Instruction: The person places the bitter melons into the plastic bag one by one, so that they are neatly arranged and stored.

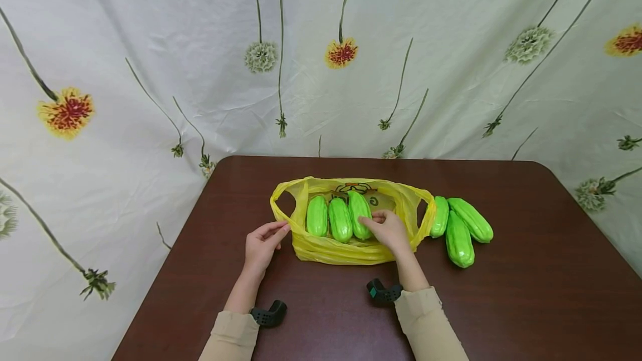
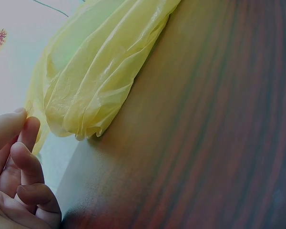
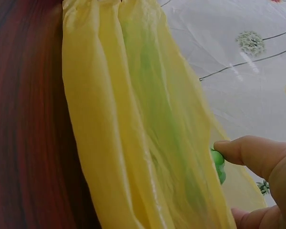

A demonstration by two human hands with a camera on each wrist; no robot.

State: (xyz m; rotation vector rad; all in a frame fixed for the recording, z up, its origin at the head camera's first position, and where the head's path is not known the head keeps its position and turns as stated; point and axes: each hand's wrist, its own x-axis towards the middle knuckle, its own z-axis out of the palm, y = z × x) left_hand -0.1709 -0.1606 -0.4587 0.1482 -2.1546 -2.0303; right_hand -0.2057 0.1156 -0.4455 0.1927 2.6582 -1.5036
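While the yellow plastic bag (image 1: 354,254) gapes between the two sets of fingers, three green vegetables (image 1: 340,220) sit side by side inside it, all to the right of the left fingertips. The rightmost vegetable (image 1: 358,210) leans right up against the right thumb, its upper end pointing away from the person. Over in the right wrist view, a green tip peeks past the bag's edge, just under that thumb, and more green glows through the thin yellow film.

Beyond the right fingers, out past the bag's right handle (image 1: 427,217), three more vegetables (image 1: 460,239) lie close together on the brown tabletop (image 1: 526,299), one partly hidden by that handle.

Now the hands! The left hand (image 1: 262,247) reaches in from below, thumb and index finger pinching the bag's left edge, the other fingers bent loosely beneath. The right hand (image 1: 391,233) dips over the near rim, pointing inward and left; its thumb touches the vegetable while its fingers stand apart from the thumb, and I cannot tell whether they grip. Dark wrist devices (image 1: 269,314) sit behind both sets of fingers, at the beige cuffs (image 1: 234,328).
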